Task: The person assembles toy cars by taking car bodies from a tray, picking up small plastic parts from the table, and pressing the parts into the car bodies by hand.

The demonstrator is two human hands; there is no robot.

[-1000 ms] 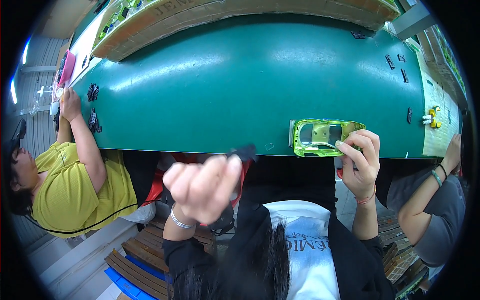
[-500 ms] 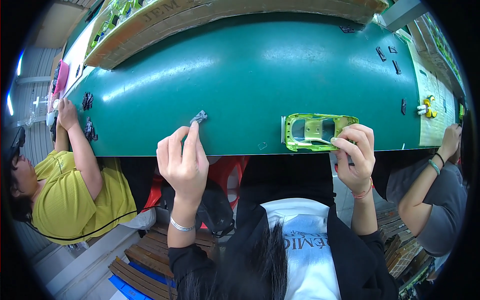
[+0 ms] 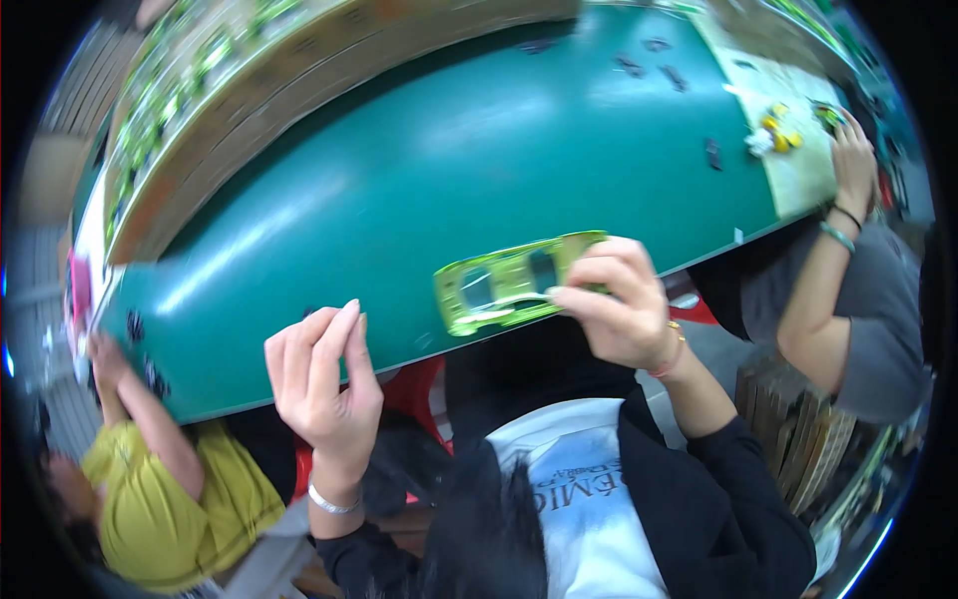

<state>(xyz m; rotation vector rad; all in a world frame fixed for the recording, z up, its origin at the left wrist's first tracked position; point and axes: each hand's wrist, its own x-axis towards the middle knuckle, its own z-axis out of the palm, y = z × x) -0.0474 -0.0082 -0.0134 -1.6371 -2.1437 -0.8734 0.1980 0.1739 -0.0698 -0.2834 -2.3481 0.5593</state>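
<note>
My right hand (image 3: 621,304) pinches one end of a translucent lime-green toy car body (image 3: 512,283) between thumb and fingers. The shell has open window gaps and lies slanted over the table's near edge. To its left, my left hand (image 3: 324,371) is raised at the same edge, thumb and index fingertips pressed together. Whatever those fingertips hold, if anything, is hidden. A small dark piece (image 3: 309,312) shows just behind the left fingers; blur hides its kind and whether it is touched.
The green table (image 3: 419,170) curves across the view. A long cardboard box (image 3: 299,95) with green parts stands at the back left. Small dark parts (image 3: 674,78) lie at the far right, near yellow pieces (image 3: 783,135). People sit on both sides, a yellow sleeve (image 3: 190,489) at left.
The view has swung and tilted. My left hand has drawn back from where the small grey part lay, its fingertips now together. The car body has moved left and slants in my right hand.
</note>
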